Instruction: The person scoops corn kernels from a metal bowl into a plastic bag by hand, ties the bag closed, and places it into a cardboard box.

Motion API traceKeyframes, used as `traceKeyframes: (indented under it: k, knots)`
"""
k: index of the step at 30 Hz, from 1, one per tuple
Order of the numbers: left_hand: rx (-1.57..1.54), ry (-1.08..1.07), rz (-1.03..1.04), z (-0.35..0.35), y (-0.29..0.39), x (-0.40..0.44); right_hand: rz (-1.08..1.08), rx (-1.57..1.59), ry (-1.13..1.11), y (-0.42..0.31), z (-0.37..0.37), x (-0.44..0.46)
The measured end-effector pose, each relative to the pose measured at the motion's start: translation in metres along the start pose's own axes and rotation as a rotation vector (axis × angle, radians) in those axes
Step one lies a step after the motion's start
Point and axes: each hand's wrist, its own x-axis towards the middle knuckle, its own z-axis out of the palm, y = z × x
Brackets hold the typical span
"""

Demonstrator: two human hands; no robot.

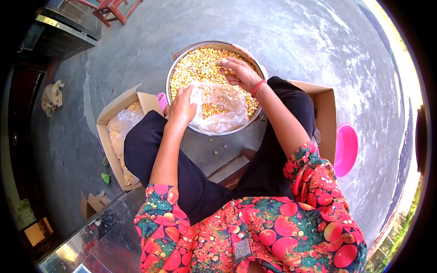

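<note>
A wide metal basin [169, 75] full of yellow and orange corn kernels [195, 63] stands on the floor between my knees. Over its near side is a clear plastic bag [211, 123], with corn showing in or through it. My left hand [183, 107] is closed on the bag's left edge. Above the corn, at the basin's right side, my right hand [241, 73] has its fingers bent and bunched together; what is in them is too small to make out. A red bracelet [258, 88] circles that wrist.
To the left, a cardboard box [107, 116] holds bags of pale corn; another box [324, 118] stands by my right knee. Beyond it is a pink basin [346, 150]. A dog [52, 98] lies far left, and a red wooden stool [114, 11] is at the back.
</note>
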Motion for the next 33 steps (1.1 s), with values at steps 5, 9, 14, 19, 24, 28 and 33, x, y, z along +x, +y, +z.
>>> traceKeyframes:
  k: [5, 9, 14, 19, 24, 28, 33]
  knots:
    - [0.072, 0.019, 0.055, 0.003, -0.001, 0.001, -0.102, -0.452, -0.165, 0.019, 0.032, -0.010]
    - [0.094, 0.044, 0.069, 0.007, -0.007, 0.002, -0.472, -1.124, -0.371, 0.046, 0.034, -0.014]
    - [0.096, 0.035, 0.064, 0.004, -0.006, 0.001, -0.599, -1.081, -0.007, 0.033, 0.005, -0.002]
    - [0.098, 0.059, 0.051, -0.002, -0.002, -0.001, -0.498, -1.486, 0.390, 0.038, -0.055, 0.008]
    - [0.086, 0.088, 0.005, -0.001, -0.003, 0.001, -0.351, -1.654, 0.332, 0.064, -0.047, 0.000]
    - [0.038, 0.208, 0.050, -0.004, -0.004, 0.005, -0.255, -1.567, 0.283, 0.069, -0.044, 0.002]
    - [0.038, 0.145, 0.040, -0.005, -0.002, 0.002, -0.342, -1.235, 0.376, 0.070, -0.057, 0.018]
